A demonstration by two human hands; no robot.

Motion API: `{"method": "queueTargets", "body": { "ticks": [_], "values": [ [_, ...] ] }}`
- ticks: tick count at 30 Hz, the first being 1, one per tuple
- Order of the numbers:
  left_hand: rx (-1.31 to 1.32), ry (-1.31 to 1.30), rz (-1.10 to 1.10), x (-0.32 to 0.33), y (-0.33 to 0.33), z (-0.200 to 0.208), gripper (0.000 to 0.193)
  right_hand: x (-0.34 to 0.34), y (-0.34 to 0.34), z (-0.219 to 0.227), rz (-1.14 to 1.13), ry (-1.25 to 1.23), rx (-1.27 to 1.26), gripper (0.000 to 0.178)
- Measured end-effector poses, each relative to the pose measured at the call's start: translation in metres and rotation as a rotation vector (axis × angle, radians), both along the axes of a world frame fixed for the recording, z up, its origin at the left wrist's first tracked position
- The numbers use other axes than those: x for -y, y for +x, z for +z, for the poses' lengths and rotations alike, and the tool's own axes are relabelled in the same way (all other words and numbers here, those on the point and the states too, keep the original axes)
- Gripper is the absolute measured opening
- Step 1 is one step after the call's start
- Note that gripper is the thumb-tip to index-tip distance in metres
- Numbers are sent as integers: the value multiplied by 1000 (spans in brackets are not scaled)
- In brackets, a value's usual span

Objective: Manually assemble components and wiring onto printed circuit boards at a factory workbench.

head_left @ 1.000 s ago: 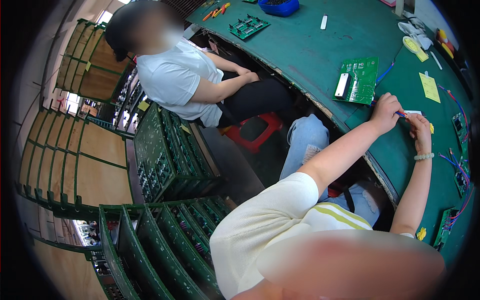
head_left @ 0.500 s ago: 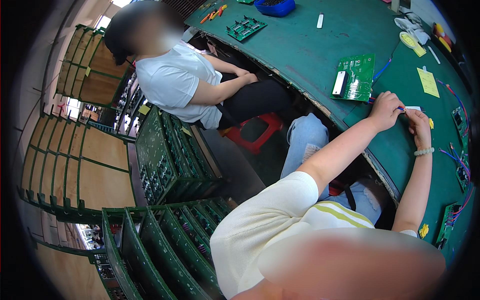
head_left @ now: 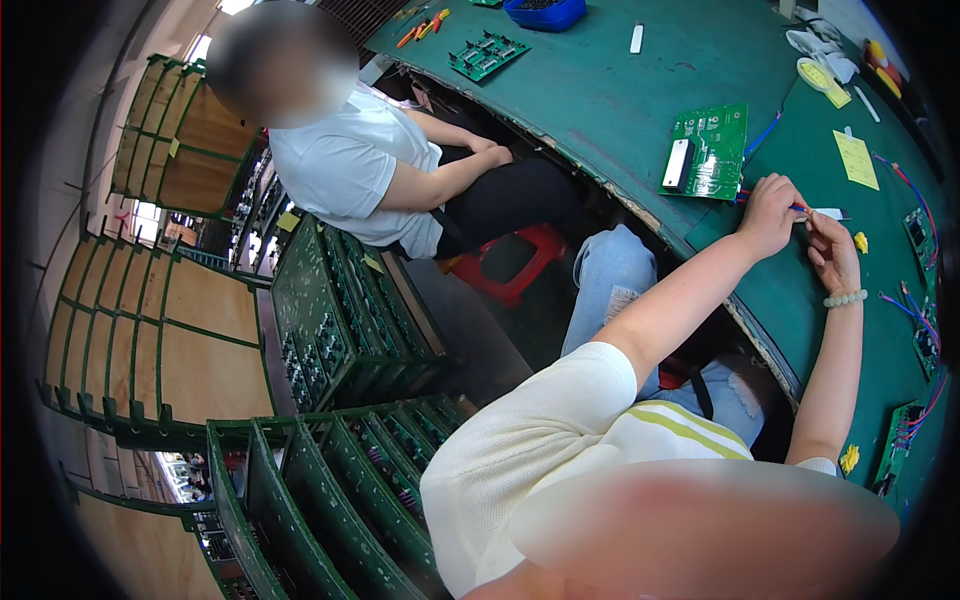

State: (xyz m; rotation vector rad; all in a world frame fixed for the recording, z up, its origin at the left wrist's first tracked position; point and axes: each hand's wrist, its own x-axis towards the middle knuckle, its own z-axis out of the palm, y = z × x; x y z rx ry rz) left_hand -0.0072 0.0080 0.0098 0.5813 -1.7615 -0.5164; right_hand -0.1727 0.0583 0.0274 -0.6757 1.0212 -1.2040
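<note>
While the green bench [head_left: 640, 110] has slid lower in view since a second ago, both hands stay together beside the green circuit board [head_left: 712, 150]. Left hand [head_left: 770, 212] is curled around red and blue wires [head_left: 800, 208]; right hand [head_left: 832, 250] pinches their small white end [head_left: 830, 214].

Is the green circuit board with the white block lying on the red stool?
No, the green circuit board lies on the green worktable, just beyond the left hand; the red stool stands below.
</note>
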Motion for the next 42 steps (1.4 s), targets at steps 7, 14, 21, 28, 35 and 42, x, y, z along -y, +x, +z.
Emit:
{"method": "queueTargets", "body": {
  "ticks": [7, 14, 21, 28, 35, 42],
  "values": [
    [-18, -3, -13, -2, 3, 3, 11, 0, 0, 0, -29, -12, -108, 14],
    [-49, 5, -39, -1, 2, 4, 12, 6, -5, -10, 49, -77, -24, 15],
    [-101, 108, -74, -4, 5, 1, 10, 5, 5, -11, 120, -66, 170, 16],
    [-105, 167, -117, -2, 1, 0, 16, -11, 21, 12, -41, -89, -20, 16],
    [-253, 429, -223, 5, 5, -3, 4, -3, 27, 21, -13, -68, 32, 26],
    [-132, 415, -202, -3, 5, 1, 7, -6, 15, 14, -59, -173, -160, 26]
  ]
}}
